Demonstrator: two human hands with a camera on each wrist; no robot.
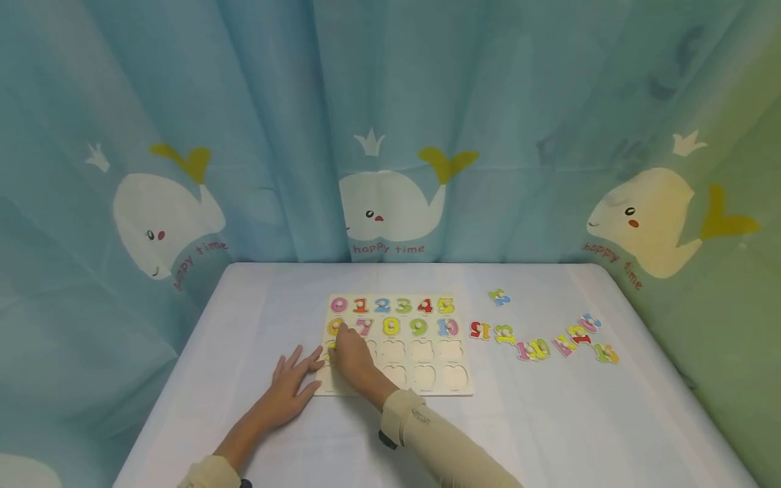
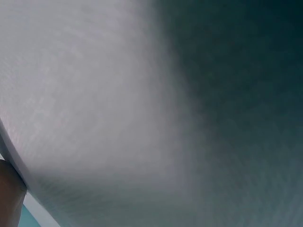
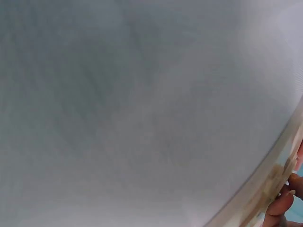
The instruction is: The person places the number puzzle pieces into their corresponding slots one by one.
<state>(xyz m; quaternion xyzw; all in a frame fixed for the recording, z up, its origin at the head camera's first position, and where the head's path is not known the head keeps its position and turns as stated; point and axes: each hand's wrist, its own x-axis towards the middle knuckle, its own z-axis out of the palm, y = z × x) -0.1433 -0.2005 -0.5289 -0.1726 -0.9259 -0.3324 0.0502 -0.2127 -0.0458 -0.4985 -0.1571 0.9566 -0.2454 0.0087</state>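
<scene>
Number puzzle board (image 1: 438, 363) lay flat on the white table (image 1: 256, 305), in front of the person. Right hand (image 1: 355, 356) was over the board's left part, fingers curled in, pinching a yellow piece (image 1: 331, 352) at the first recess of the third row (knob hidden by the hand, so grip detail was hard to read). Whether that piece sat fully down, could not tell. Right wrist view caught finger and thumb tips close together at the board, lower right corner; the rest was blurred grey.

Left hand (image 1: 289, 388) was spread out, fingers apart, gripping no piece, fingertips at the board's left edge, palm side down toward the table. Left wrist view gave only a sliver of finger and blur.

Top row pieces, 0 to 5 (image 1: 382, 306), were in their recesses; second row ran orange 6 (image 1: 332, 327), partly behind the right hand, then 7 to 10 (image 1: 418, 328). Bare recesses showed right of the hand in rows three and four.

Loose pieces were right of the board: blue-green 12 (image 1: 499, 297) farthest back, red-yellow 15 (image 1: 480, 330) near the board's edge, green-yellow 13 (image 1: 504, 333) just beside it, others scattered farther right, some overlapping. Behind: blue curtain (image 1: 274, 135) with whale prints (image 1: 393, 203).
</scene>
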